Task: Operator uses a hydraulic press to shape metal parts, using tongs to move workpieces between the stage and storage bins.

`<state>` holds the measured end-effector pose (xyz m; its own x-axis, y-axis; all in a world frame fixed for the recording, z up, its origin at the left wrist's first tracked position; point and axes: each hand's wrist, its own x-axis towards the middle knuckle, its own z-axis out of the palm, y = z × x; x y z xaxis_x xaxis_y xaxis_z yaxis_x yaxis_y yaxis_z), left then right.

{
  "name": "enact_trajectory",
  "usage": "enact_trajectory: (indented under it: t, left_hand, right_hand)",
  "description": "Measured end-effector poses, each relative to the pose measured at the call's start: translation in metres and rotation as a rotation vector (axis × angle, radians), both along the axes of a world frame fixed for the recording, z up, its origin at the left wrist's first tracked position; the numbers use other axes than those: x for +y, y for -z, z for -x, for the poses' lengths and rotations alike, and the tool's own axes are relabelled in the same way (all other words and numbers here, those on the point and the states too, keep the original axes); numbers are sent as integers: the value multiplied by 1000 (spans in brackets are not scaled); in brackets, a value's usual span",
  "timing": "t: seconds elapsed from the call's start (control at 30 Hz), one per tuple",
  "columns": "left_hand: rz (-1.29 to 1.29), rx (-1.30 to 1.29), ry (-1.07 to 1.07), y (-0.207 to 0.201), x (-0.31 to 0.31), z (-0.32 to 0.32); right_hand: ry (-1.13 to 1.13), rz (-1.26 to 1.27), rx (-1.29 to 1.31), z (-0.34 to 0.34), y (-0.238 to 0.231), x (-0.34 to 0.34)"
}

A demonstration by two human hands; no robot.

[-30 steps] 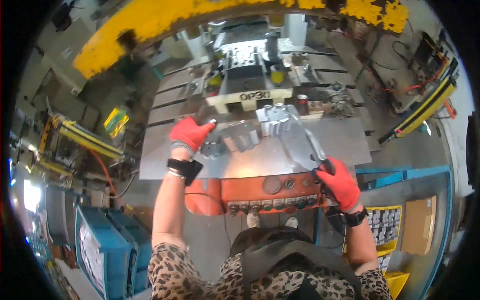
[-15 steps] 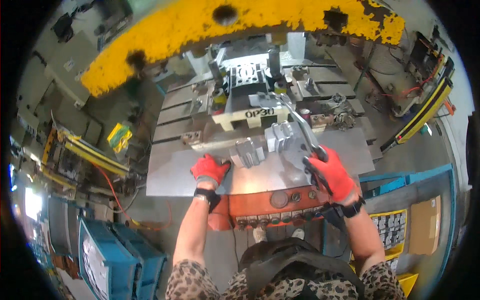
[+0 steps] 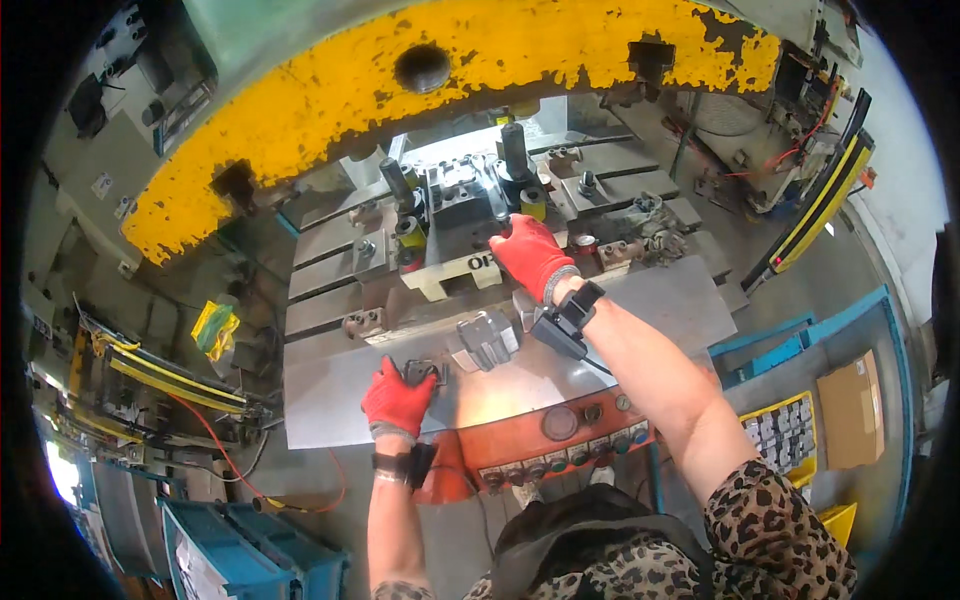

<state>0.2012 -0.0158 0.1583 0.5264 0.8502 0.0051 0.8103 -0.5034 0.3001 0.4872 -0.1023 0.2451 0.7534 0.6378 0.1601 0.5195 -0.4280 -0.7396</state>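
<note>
My right hand (image 3: 530, 257), in a red glove, reaches over the front of the die and is closed on long metal tongs (image 3: 496, 196). Their far end lies over the bright top of the lower die (image 3: 458, 180), where I cannot make out what the jaws grip. My left hand (image 3: 393, 402), also red-gloved, is low over the metal plate (image 3: 325, 395), its fingers bent around a small grey metal part (image 3: 424, 373). To its right a stack of formed metal parts (image 3: 484, 340) rests on the plate. A second stack is mostly hidden behind my right wrist.
A worn yellow press beam (image 3: 340, 110) spans above the die. Guide posts (image 3: 514, 150) rise beside it. An orange control panel with buttons (image 3: 560, 440) runs along the plate's front. Yellow-black guards (image 3: 820, 215) stand at both sides. A yellow bin of parts (image 3: 745, 418) sits right.
My right hand has moved forward and left, taking the tongs from above the plate into the die area. My left hand has shifted slightly, and a metal part now shows at its fingers.
</note>
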Motion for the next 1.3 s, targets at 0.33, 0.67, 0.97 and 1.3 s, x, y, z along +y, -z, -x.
enact_trajectory:
  t: [0.33,0.67,0.97,1.3]
  left_hand:
    - [13,-247,-28,-21,-2,29]
    - [151,-771,-466,51,-19,168]
    - [698,-703,-190,189,-63,182]
    - [600,-547,-475,201,-56,150]
  right_hand:
    - [-59,462,-685,-2,-19,-27]
    - [378,-156,-8,31,92,-341]
    - [622,-257,457,27,232,-426]
    - [597,-929,1406,66,214,-449]
